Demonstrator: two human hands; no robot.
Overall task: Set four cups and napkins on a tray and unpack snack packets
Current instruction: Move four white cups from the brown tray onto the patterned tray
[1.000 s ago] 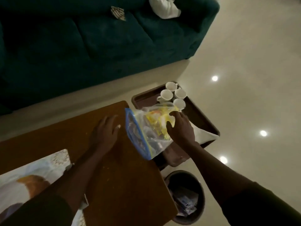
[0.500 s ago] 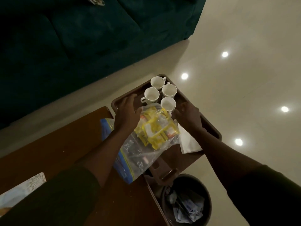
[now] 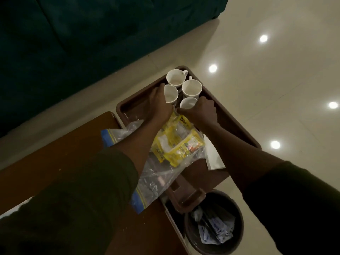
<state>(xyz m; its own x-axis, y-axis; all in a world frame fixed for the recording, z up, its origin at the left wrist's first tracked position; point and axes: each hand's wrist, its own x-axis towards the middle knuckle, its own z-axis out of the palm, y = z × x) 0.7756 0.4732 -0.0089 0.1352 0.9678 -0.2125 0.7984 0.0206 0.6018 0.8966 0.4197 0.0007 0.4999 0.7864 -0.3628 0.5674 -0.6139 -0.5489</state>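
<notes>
Head view: both hands at the far end of a clear zip bag of yellow snack packets, over the brown tray.

Left hand (image 3: 160,103) and right hand (image 3: 201,109) meet at the bag's far edge, beside the four white cups (image 3: 184,90); right fingers curled shut, apparently pinching plastic, left grip hidden under the hand, cannot tell. Zip bag (image 3: 156,173) runs long-axis from table edge (image 3: 60,162) out over tray (image 3: 230,118), blue zip strip at the near end. Snack packets (image 3: 176,142) lie just below both hands, between the forearms, roughly equally near each. White napkin (image 3: 214,157) on tray, right of the bag. Packet text partly legible, "ZO…"; rest blurred. Bin (image 3: 213,223) below.
</notes>
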